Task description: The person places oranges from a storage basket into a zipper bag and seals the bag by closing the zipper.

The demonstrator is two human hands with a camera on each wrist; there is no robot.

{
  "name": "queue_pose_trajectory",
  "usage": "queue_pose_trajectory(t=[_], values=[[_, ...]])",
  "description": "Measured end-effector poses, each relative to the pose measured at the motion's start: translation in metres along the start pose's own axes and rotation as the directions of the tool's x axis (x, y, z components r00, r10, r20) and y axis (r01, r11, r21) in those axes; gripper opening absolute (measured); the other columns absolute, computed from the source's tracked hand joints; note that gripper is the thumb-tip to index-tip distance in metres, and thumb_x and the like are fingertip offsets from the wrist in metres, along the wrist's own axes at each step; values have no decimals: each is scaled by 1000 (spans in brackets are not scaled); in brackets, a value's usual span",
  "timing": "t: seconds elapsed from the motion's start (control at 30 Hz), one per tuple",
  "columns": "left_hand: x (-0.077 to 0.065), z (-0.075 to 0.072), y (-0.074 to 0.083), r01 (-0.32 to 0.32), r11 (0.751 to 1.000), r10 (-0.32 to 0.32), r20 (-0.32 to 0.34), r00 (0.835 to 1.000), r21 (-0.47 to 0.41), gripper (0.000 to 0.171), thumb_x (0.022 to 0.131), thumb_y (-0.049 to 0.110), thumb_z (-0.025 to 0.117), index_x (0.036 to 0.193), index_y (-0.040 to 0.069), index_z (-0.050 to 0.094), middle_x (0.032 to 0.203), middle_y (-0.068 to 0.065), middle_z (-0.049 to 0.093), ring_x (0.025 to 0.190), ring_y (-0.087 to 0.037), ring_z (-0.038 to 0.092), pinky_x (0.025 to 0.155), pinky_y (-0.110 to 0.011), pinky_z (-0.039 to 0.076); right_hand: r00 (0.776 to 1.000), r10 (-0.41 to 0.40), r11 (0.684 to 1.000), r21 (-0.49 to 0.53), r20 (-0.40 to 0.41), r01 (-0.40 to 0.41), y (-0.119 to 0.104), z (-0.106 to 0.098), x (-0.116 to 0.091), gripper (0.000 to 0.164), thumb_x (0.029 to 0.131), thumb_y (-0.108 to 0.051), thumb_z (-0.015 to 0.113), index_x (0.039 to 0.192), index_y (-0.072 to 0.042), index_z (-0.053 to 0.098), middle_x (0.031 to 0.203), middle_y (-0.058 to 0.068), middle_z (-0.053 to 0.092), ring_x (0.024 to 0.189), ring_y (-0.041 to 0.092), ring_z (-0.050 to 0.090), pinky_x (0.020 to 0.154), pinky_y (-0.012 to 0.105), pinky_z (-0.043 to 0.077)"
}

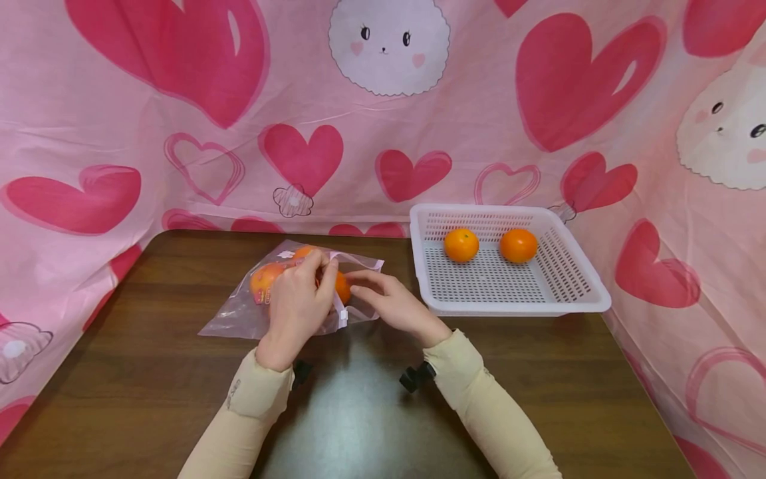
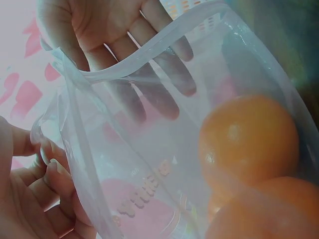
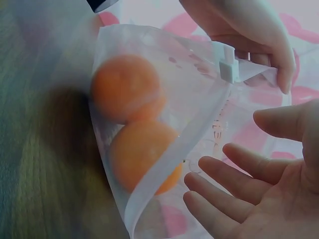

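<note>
A clear plastic zip bag (image 1: 230, 319) with printed lettering lies on the table, holding several oranges (image 2: 249, 139). My left hand (image 1: 302, 293) pinches the edge of the bag's mouth between thumb and fingers, which shows at the lower left of the left wrist view. At the mouth, my right hand (image 1: 397, 303) has its fingers extended and spread, holding nothing. Through the film in the left wrist view, the right fingers (image 2: 164, 94) appear inside the opening. A white slider (image 3: 229, 67) sits on the zip strip, close to the left hand.
To the right stands a white perforated plastic basket (image 1: 514, 307) with two oranges (image 1: 461, 245) in it. Pink fabric (image 1: 359, 159) printed with hearts hangs behind and beside the brown wooden table (image 1: 347, 426).
</note>
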State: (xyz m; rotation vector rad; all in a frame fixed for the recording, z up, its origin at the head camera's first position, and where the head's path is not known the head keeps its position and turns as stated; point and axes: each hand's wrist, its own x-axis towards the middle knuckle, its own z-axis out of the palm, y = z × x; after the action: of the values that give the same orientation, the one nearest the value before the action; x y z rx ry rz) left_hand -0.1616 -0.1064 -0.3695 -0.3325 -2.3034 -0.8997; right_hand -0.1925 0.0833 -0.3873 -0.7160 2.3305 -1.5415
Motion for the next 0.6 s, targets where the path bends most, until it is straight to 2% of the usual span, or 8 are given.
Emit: queue_pose_trajectory(t=[0.17, 0.6], values=[[0, 0, 0, -5, 1000, 5, -6, 1000, -4, 23, 101, 24, 60, 82, 12, 57, 57, 3, 45, 45, -18, 41, 44, -35, 37, 1000, -18, 1000, 4, 2, 18, 1, -4, -4, 43, 103, -24, 60, 140, -2, 58, 138, 14, 61, 117, 19, 62, 101, 39, 47], [0, 0, 0, 8, 1000, -8, -15, 1000, -12, 24, 101, 25, 60, 81, 13, 57, 57, 3, 44, 45, -17, 39, 44, -35, 36, 999, -12, 1000, -27, -48, 11, -2, -15, -16, 46, 101, -29, 64, 141, -6, 58, 139, 8, 60, 121, 22, 62, 103, 42, 45]])
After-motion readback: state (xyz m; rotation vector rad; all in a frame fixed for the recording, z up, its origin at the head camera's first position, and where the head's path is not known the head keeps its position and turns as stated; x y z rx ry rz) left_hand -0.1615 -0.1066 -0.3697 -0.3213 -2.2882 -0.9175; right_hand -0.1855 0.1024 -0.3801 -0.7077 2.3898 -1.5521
